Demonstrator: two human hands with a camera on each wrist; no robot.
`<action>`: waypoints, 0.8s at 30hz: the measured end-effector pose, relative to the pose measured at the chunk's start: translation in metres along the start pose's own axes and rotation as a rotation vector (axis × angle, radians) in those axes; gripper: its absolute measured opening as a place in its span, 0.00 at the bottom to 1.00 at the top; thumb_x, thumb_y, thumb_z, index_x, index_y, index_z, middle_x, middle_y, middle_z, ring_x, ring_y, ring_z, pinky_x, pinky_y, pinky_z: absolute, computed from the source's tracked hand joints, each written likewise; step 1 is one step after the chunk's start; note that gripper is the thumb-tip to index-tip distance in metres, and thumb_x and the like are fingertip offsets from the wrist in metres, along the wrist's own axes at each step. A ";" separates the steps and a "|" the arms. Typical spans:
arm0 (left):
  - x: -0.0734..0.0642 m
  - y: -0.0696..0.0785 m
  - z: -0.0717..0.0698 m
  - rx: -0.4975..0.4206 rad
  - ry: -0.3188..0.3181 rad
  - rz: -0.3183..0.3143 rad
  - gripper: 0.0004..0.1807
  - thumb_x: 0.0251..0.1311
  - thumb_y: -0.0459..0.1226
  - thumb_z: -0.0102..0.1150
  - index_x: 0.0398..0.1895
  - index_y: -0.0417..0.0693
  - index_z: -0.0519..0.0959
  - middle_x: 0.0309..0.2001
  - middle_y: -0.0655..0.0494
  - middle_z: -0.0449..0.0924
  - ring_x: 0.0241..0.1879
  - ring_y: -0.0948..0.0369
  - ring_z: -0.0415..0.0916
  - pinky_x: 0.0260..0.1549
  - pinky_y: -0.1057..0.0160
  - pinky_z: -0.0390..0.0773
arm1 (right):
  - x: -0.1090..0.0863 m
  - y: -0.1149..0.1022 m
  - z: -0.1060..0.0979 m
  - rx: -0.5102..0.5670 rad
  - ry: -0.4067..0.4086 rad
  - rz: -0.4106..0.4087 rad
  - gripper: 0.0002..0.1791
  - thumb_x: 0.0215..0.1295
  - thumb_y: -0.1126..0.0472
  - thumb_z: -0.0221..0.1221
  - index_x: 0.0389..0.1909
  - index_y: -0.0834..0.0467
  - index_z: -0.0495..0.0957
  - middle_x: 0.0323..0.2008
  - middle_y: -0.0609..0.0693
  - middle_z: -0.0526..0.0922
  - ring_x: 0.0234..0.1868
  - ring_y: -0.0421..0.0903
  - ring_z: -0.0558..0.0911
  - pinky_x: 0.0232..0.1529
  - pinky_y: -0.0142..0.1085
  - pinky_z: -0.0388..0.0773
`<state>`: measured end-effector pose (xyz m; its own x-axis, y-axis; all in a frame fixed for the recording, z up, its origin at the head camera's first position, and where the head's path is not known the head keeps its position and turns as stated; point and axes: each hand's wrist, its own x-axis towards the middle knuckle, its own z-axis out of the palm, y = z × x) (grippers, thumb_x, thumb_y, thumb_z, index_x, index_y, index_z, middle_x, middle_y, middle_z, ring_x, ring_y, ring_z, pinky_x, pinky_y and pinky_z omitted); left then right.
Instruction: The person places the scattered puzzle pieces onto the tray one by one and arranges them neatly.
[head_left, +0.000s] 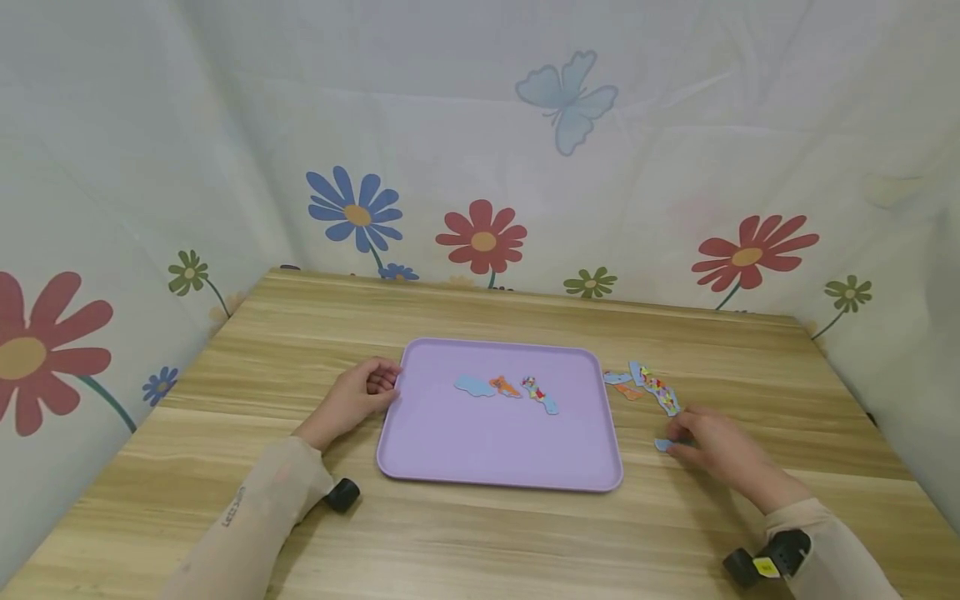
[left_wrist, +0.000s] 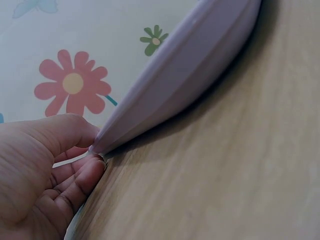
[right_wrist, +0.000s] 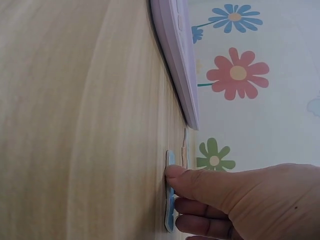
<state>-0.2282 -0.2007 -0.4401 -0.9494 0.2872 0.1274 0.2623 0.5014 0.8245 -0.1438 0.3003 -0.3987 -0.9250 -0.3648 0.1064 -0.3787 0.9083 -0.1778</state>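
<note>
Head view: my left hand point(head_left: 358, 402) is pinching the purple tray point(head_left: 495, 450) by its left rim; my right hand point(head_left: 723, 454) is pinching a small blue piece point(head_left: 662, 446) down at the wooden table point(head_left: 465, 533), right of the tray. Inside, a light blue cutout point(head_left: 474, 386), an orange cutout point(head_left: 506, 387) and a patterned cutout point(head_left: 540, 395) are lying apart. A multicoloured strip point(head_left: 661, 390) is lying near my right hand.

the tray point(head_left: 480, 446) looks smooth plastic, the table point(head_left: 487, 542) wood, the backdrop point(head_left: 420, 108) cloth.
</note>
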 end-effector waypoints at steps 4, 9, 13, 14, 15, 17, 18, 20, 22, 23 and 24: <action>0.000 0.001 0.000 0.002 0.002 -0.002 0.18 0.58 0.28 0.60 0.52 0.33 0.74 0.43 0.42 0.79 0.40 0.58 0.75 0.38 0.74 0.77 | -0.001 -0.001 0.000 0.007 -0.004 0.005 0.08 0.51 0.60 0.69 0.26 0.53 0.78 0.26 0.41 0.74 0.29 0.36 0.71 0.31 0.35 0.73; -0.001 0.003 0.000 -0.002 0.003 -0.005 0.18 0.58 0.28 0.60 0.52 0.33 0.74 0.43 0.42 0.79 0.40 0.58 0.75 0.38 0.74 0.77 | -0.001 -0.001 0.001 0.025 -0.011 0.024 0.09 0.52 0.60 0.69 0.25 0.53 0.76 0.24 0.40 0.73 0.27 0.36 0.68 0.27 0.31 0.68; -0.002 0.005 -0.001 -0.005 0.003 -0.006 0.18 0.57 0.28 0.60 0.52 0.33 0.74 0.43 0.42 0.79 0.40 0.59 0.75 0.38 0.74 0.77 | -0.001 -0.001 -0.001 0.049 -0.036 0.057 0.09 0.54 0.60 0.68 0.26 0.53 0.75 0.23 0.41 0.74 0.26 0.36 0.68 0.26 0.29 0.65; -0.002 0.005 -0.001 -0.007 0.003 -0.005 0.18 0.57 0.28 0.60 0.52 0.33 0.74 0.43 0.41 0.79 0.40 0.59 0.75 0.38 0.74 0.77 | 0.000 -0.001 -0.001 0.054 -0.042 0.064 0.08 0.55 0.60 0.67 0.26 0.53 0.76 0.24 0.41 0.74 0.26 0.36 0.68 0.26 0.29 0.66; -0.002 0.005 -0.001 -0.008 0.003 -0.004 0.18 0.57 0.28 0.60 0.52 0.33 0.74 0.43 0.41 0.79 0.40 0.59 0.75 0.38 0.74 0.77 | 0.000 -0.001 -0.001 0.060 -0.048 0.072 0.08 0.56 0.59 0.67 0.26 0.54 0.76 0.24 0.41 0.75 0.26 0.36 0.69 0.26 0.29 0.66; -0.002 0.005 -0.001 -0.006 0.002 -0.003 0.18 0.57 0.28 0.60 0.52 0.33 0.74 0.43 0.41 0.79 0.40 0.59 0.75 0.38 0.74 0.77 | 0.000 -0.001 -0.001 0.066 -0.054 0.079 0.07 0.56 0.59 0.67 0.27 0.54 0.77 0.24 0.42 0.76 0.26 0.36 0.70 0.26 0.29 0.67; -0.002 0.005 -0.001 -0.006 0.002 -0.003 0.18 0.57 0.28 0.60 0.52 0.33 0.74 0.43 0.41 0.79 0.40 0.59 0.75 0.38 0.74 0.77 | -0.001 -0.001 -0.001 0.067 -0.056 0.081 0.07 0.57 0.59 0.66 0.27 0.54 0.77 0.24 0.42 0.76 0.26 0.36 0.70 0.27 0.30 0.68; -0.002 0.005 -0.001 -0.006 0.002 -0.003 0.18 0.58 0.28 0.60 0.52 0.33 0.74 0.43 0.41 0.79 0.40 0.59 0.75 0.38 0.74 0.78 | -0.001 -0.001 -0.001 0.069 -0.058 0.078 0.06 0.57 0.59 0.66 0.28 0.54 0.78 0.24 0.42 0.77 0.27 0.36 0.71 0.27 0.30 0.69; -0.002 0.004 -0.001 -0.004 0.001 -0.005 0.18 0.58 0.28 0.60 0.52 0.33 0.74 0.43 0.41 0.79 0.40 0.59 0.75 0.38 0.74 0.77 | -0.001 -0.002 -0.002 0.067 -0.059 0.075 0.06 0.57 0.58 0.66 0.28 0.54 0.78 0.24 0.41 0.77 0.26 0.35 0.71 0.27 0.30 0.69; -0.002 0.004 -0.001 -0.003 0.001 -0.006 0.18 0.58 0.28 0.60 0.52 0.33 0.74 0.43 0.41 0.79 0.40 0.58 0.75 0.38 0.74 0.77 | -0.001 -0.002 -0.002 0.066 -0.059 0.073 0.06 0.58 0.58 0.66 0.28 0.54 0.79 0.24 0.41 0.77 0.26 0.35 0.71 0.27 0.30 0.69; -0.002 0.004 -0.001 -0.003 0.001 -0.007 0.18 0.58 0.28 0.60 0.52 0.33 0.74 0.43 0.41 0.78 0.40 0.58 0.75 0.38 0.74 0.77 | -0.001 -0.002 -0.002 0.066 -0.060 0.071 0.06 0.58 0.58 0.66 0.28 0.54 0.79 0.23 0.41 0.77 0.26 0.34 0.71 0.27 0.29 0.69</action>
<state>-0.2254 -0.2003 -0.4363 -0.9513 0.2832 0.1220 0.2552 0.5009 0.8270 -0.1418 0.2994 -0.3961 -0.9491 -0.3133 0.0327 -0.3114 0.9176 -0.2471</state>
